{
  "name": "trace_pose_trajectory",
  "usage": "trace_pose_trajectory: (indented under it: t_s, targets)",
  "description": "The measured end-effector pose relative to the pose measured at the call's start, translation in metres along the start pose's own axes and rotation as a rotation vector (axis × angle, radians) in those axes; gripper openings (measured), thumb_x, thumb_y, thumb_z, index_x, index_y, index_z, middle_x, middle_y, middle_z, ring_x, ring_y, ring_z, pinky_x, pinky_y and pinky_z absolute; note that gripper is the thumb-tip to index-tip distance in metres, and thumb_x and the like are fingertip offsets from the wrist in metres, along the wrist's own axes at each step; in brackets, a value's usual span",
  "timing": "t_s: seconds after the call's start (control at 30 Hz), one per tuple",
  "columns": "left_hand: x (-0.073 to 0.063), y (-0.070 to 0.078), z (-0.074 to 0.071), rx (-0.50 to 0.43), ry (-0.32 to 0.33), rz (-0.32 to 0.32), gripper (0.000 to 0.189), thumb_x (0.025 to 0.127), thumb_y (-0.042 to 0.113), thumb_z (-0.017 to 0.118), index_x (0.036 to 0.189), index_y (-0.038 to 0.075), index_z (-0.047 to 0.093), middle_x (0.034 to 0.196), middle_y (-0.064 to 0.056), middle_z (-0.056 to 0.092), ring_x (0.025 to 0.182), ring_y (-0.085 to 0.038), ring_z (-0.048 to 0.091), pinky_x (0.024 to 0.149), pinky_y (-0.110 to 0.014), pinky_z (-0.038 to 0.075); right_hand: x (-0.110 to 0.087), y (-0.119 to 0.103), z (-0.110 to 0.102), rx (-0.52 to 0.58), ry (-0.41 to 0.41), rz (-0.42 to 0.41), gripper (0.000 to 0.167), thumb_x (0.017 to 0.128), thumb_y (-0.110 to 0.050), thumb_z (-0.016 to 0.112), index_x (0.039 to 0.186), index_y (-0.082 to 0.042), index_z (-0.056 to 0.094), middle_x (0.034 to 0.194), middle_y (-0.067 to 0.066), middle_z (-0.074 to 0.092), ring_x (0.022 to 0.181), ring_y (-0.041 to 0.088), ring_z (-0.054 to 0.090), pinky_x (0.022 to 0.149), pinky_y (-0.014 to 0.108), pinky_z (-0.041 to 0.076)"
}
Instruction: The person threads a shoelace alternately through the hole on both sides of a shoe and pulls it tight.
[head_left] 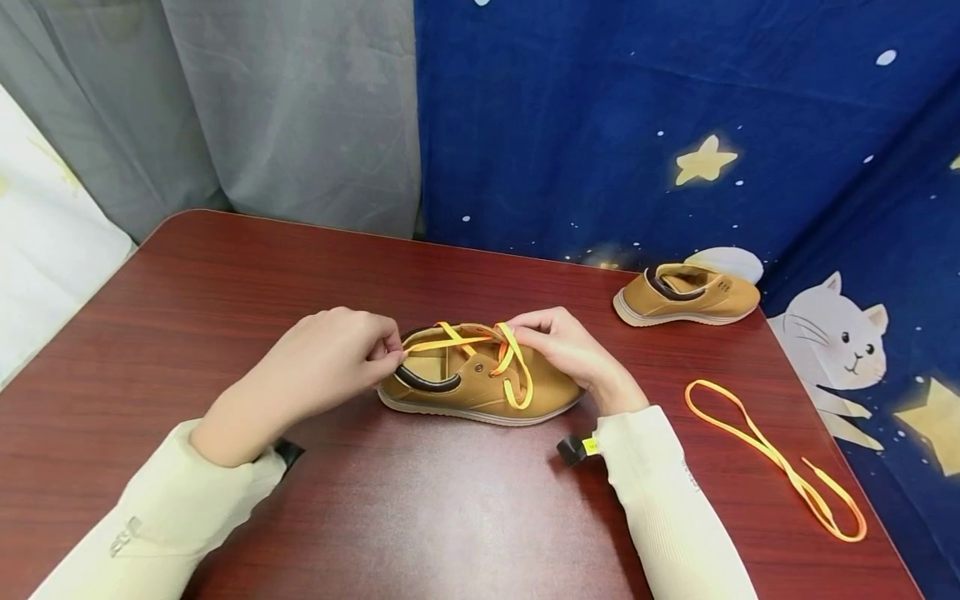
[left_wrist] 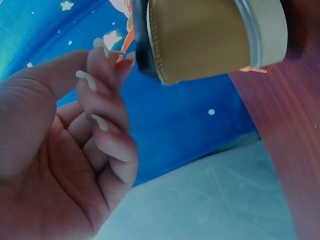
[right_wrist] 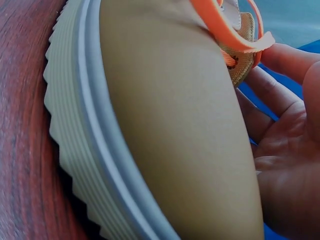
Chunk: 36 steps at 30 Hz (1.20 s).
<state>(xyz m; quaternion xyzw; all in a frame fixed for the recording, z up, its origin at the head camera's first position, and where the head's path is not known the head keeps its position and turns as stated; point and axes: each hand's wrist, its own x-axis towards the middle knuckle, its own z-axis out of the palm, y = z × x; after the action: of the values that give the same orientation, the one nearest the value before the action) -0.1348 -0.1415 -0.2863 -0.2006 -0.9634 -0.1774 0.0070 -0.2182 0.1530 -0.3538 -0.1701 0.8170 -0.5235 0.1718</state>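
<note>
A tan shoe [head_left: 450, 398] with a dark padded collar stands on the table, its toe to the right. An orange shoelace [head_left: 431, 344] runs through its eyelets and loops over the front. Beside the heel, my left hand [head_left: 322, 358] pinches one stretch of the lace between thumb and forefinger, drawn taut across the shoe opening. My right hand [head_left: 573, 358] reaches over the toe from the far side and pinches the lace at the eyelets. In the right wrist view its thumb meets the lace [right_wrist: 220, 32], while other fingers sit behind the eyelet flap [right_wrist: 244, 60].
A second tan shoe [head_left: 690, 302], without a lace, stands at the table's back right. Another orange lace [head_left: 772, 454] lies folded on the right side of the table [head_left: 450, 500]. Grey [head_left: 300, 108] and blue curtains [head_left: 600, 125] hang behind.
</note>
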Motion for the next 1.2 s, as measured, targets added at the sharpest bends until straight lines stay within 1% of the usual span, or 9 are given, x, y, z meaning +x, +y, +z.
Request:
trace_pose_trajectory:
  t_s: [0.13, 0.23, 0.53, 0.73, 0.93, 1.0, 1.13, 1.2]
  targets:
    - [-0.011, -0.002, -0.006, 0.011, 0.005, 0.000, 0.013, 0.087, 0.015, 0.064, 0.079, 0.024, 0.069, 0.059, 0.015, 0.055, 0.056, -0.006, 0.048, 0.057, -0.029, 0.041, 0.000, 0.000, 0.000, -0.004, -0.005, -0.007, 0.025, 0.098, -0.013, 0.060, 0.114, 0.000, 0.075, 0.110, 0.009, 0.076, 0.106, 0.007, 0.064, 0.093, 0.020, 0.048]
    - [-0.017, -0.003, -0.008, 0.020, 0.008, 0.001, 0.014, 0.087, 0.015, 0.064, 0.077, 0.025, 0.068, 0.059, 0.016, 0.054, 0.056, -0.006, 0.047, 0.056, -0.029, 0.040, -0.001, -0.001, 0.000, 0.008, -0.008, -0.007, 0.025, 0.098, -0.014, 0.061, 0.115, 0.000, 0.075, 0.109, 0.008, 0.077, 0.105, 0.006, 0.065, 0.092, 0.020, 0.049]
    - [-0.030, -0.010, -0.006, 0.012, 0.017, -0.004, 0.017, 0.087, 0.016, 0.066, 0.075, 0.027, 0.066, 0.059, 0.016, 0.051, 0.057, -0.005, 0.045, 0.057, -0.028, 0.039, -0.001, 0.001, 0.000, 0.011, -0.008, -0.022, 0.025, 0.098, -0.014, 0.062, 0.115, -0.001, 0.075, 0.109, 0.008, 0.077, 0.105, 0.006, 0.066, 0.094, 0.020, 0.048]
    - [-0.039, -0.017, -0.004, -0.004, 0.007, -0.023, 0.017, 0.088, 0.017, 0.067, 0.075, 0.028, 0.065, 0.058, 0.017, 0.049, 0.055, -0.003, 0.043, 0.056, -0.025, 0.037, -0.001, 0.000, 0.000, 0.030, -0.008, -0.013, 0.025, 0.097, -0.017, 0.065, 0.113, -0.001, 0.076, 0.101, 0.001, 0.077, 0.099, 0.006, 0.066, 0.089, 0.019, 0.050]
    - [-0.047, -0.022, -0.001, -0.004, 0.009, -0.039, 0.017, 0.089, 0.021, 0.068, 0.075, 0.029, 0.065, 0.057, 0.019, 0.049, 0.056, -0.001, 0.042, 0.056, -0.024, 0.036, -0.001, -0.001, 0.000, 0.026, -0.010, -0.015, 0.024, 0.097, -0.016, 0.064, 0.111, -0.001, 0.076, 0.099, 0.000, 0.077, 0.097, 0.006, 0.066, 0.084, 0.019, 0.051]
    - [-0.049, -0.024, 0.000, -0.009, 0.009, -0.041, 0.017, 0.089, 0.021, 0.068, 0.075, 0.029, 0.065, 0.057, 0.019, 0.049, 0.055, -0.001, 0.042, 0.056, -0.023, 0.036, -0.001, -0.001, 0.000, 0.017, -0.006, -0.007, 0.023, 0.096, -0.017, 0.064, 0.110, -0.002, 0.077, 0.100, 0.000, 0.077, 0.098, 0.007, 0.066, 0.086, 0.019, 0.051]
    - [-0.054, -0.027, 0.000, -0.024, -0.001, -0.050, 0.016, 0.089, 0.019, 0.068, 0.076, 0.029, 0.066, 0.057, 0.020, 0.049, 0.054, 0.001, 0.042, 0.056, -0.022, 0.036, 0.000, -0.001, 0.000, 0.012, 0.003, 0.001, 0.024, 0.096, -0.017, 0.065, 0.111, -0.003, 0.077, 0.105, 0.003, 0.078, 0.103, 0.007, 0.066, 0.093, 0.021, 0.048]
    - [-0.057, -0.029, 0.001, -0.024, 0.000, -0.052, 0.016, 0.089, 0.019, 0.069, 0.077, 0.029, 0.066, 0.057, 0.021, 0.049, 0.054, 0.002, 0.042, 0.056, -0.022, 0.036, 0.000, -0.001, 0.001, 0.018, 0.011, 0.007, 0.024, 0.095, -0.015, 0.066, 0.112, -0.001, 0.076, 0.105, 0.003, 0.078, 0.103, 0.007, 0.066, 0.094, 0.021, 0.048]
